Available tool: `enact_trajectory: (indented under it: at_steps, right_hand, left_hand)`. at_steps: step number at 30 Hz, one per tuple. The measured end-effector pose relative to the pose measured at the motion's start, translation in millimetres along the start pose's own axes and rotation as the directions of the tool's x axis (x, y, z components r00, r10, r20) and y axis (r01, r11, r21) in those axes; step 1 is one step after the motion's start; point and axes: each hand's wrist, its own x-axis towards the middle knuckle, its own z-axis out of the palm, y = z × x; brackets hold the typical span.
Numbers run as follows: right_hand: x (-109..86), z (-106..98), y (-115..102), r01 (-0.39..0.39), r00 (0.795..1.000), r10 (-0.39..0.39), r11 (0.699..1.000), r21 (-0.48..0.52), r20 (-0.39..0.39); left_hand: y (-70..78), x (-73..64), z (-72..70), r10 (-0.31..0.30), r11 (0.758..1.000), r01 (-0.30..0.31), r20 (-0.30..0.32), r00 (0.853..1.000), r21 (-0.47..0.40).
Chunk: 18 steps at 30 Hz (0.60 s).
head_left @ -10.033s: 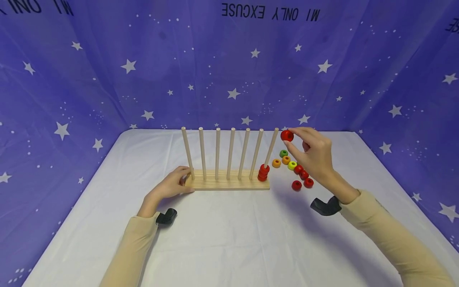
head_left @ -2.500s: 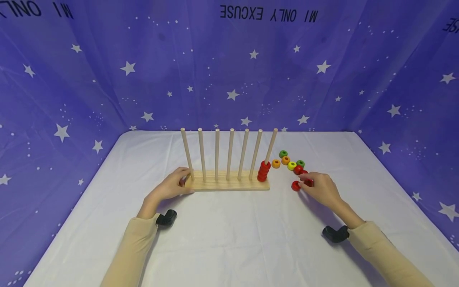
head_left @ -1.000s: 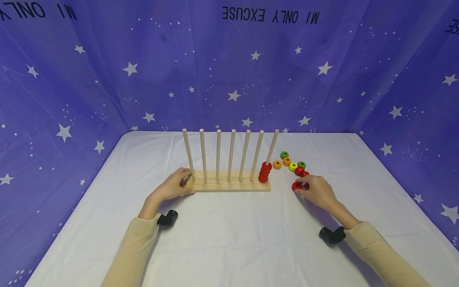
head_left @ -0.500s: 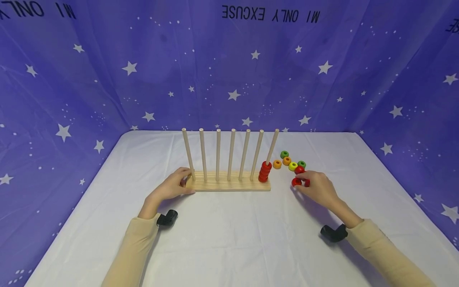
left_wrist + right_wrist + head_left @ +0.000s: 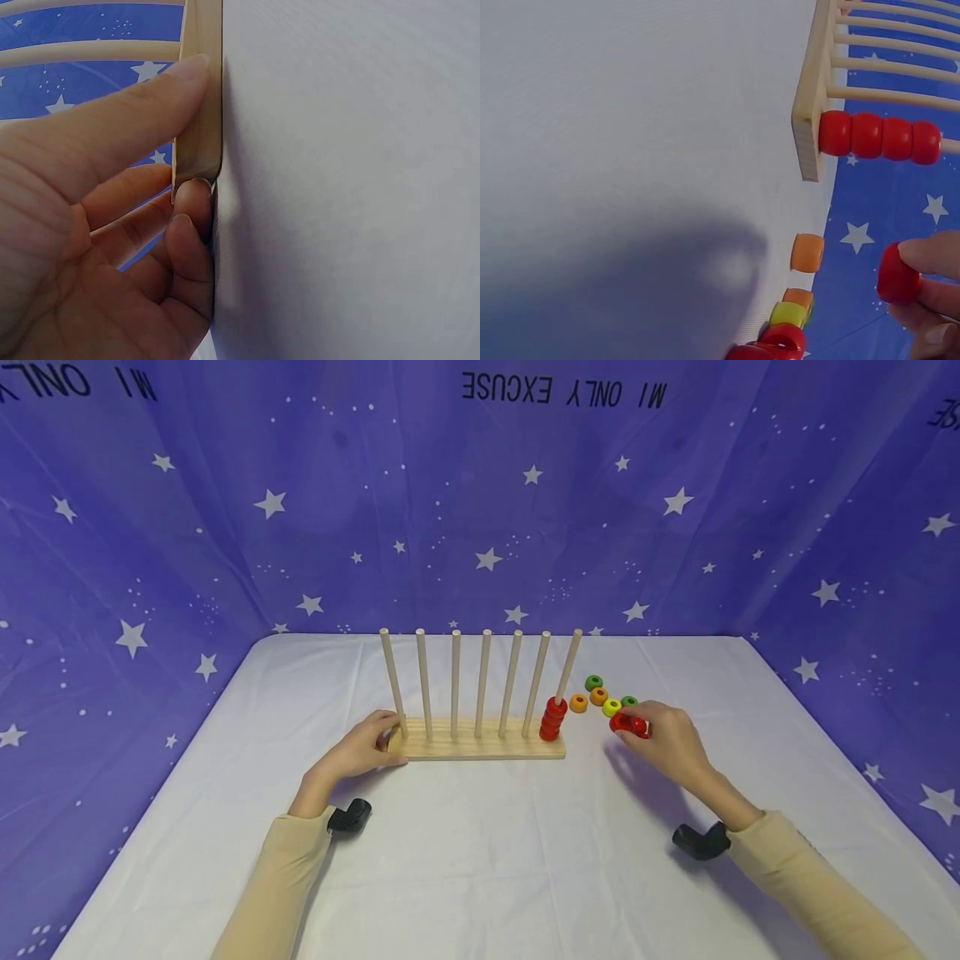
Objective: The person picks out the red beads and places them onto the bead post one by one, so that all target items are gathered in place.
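Note:
My left hand [image 5: 358, 747] grips the left end of a wooden base [image 5: 468, 750] that bears several upright pegs. In the left wrist view the thumb [image 5: 161, 97] presses on the base's front edge, the fingers behind its end. Between thumb and fingers, my right hand [image 5: 671, 743] pinches a red bead [image 5: 898, 274], held above the table right of the base. Several red beads [image 5: 552, 720] are stacked on the rightmost peg; the other pegs are bare. Loose red beads [image 5: 784, 339] lie under the right hand, partly hidden by it in the head view.
Beyond the right end of the base lie two orange beads [image 5: 578, 703], a yellow bead [image 5: 612, 707] and two green beads [image 5: 593, 682]. A white cloth [image 5: 480, 860] covers the table. Purple starry curtains [image 5: 480, 510] stand at the back and sides.
Since ten seconds ago the red stack has grown by one bead. In the last second my right hand has picked up another red bead and raised it. The left hand stays put.

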Motion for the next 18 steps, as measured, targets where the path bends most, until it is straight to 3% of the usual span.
enact_trajectory:
  at_steps: [18]
  right_hand:
    - [13.7,-9,-13,0.054,0.989,-0.054,0.999,-0.003,-0.141]
  left_hand:
    - [0.8,0.0,-0.7,-0.01,1.0,0.01,0.006,1.0,-0.002]
